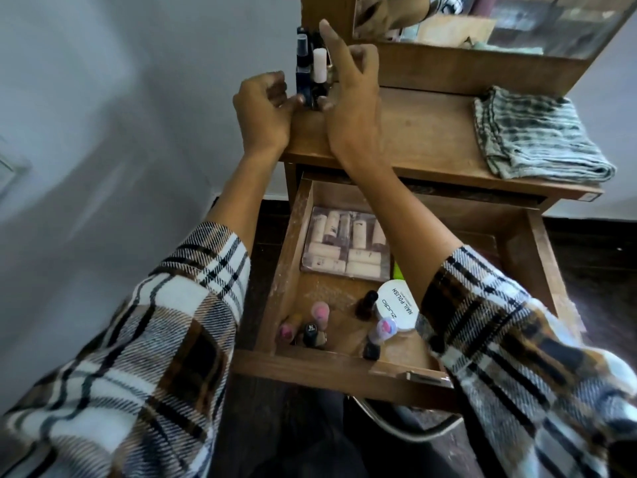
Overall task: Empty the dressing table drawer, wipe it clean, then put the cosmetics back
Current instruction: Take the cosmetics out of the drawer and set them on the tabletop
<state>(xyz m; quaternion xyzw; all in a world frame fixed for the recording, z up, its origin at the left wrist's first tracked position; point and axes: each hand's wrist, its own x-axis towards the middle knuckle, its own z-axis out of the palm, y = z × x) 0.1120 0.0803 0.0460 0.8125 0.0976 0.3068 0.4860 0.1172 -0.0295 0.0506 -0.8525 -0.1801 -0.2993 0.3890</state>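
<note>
Two hands at tabletop's back-left corner: left hand [265, 110] and right hand [348, 98] pinching one dark bottle [307, 93] among three or so. Open drawer [275, 270]: six small bottles, one white jar [396, 305], one lipstick pack [344, 248]. One folded cloth [537, 132] on top.

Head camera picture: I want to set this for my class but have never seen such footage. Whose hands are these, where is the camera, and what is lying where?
No machine here: a person wears one camera on the head, looking down at their own arms. Both hands meet at small bottles standing on the dressing table top. The left hand and right hand pinch a dark bottle between them. A folded striped cloth lies on the top. The open drawer below holds nail polish bottles, a white round tub and a wrapped pack of tubes.
</note>
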